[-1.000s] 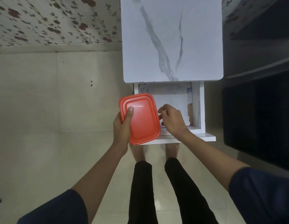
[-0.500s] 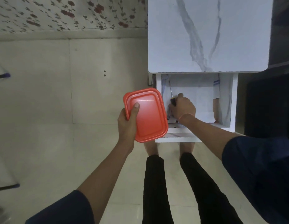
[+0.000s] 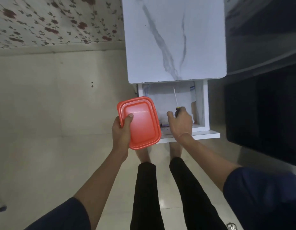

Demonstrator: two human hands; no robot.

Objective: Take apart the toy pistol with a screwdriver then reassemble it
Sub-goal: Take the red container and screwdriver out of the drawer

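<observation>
At the far left, a wall papered with red flowers (image 3: 44, 22) is seen above a pale tiled floor (image 3: 44, 113). Moving right, a red lidded container (image 3: 144, 127) is held by the left hand (image 3: 121, 130): the thumb is laid across the lid and the other fingers are curled under the container's near-left edge. What lies inside the container cannot be told. Beside it, a white table with a marble-patterned top (image 3: 175, 39) is seen from above, and its drawer (image 3: 205, 110) is pulled out toward the person. The container is held just left of the drawer and overlaps its left side. Over the open drawer, the screwdriver (image 3: 177, 110) is gripped by the right hand (image 3: 181, 125), the fingers being wrapped round the dark handle, and the thin metal shaft is pointed away toward the table. White papers are seen in the drawer. Below, black trousers (image 3: 147, 196) and bare feet are seen on the floor. At the far right, a dark piece of furniture (image 3: 268, 97) is seen beside the table.
</observation>
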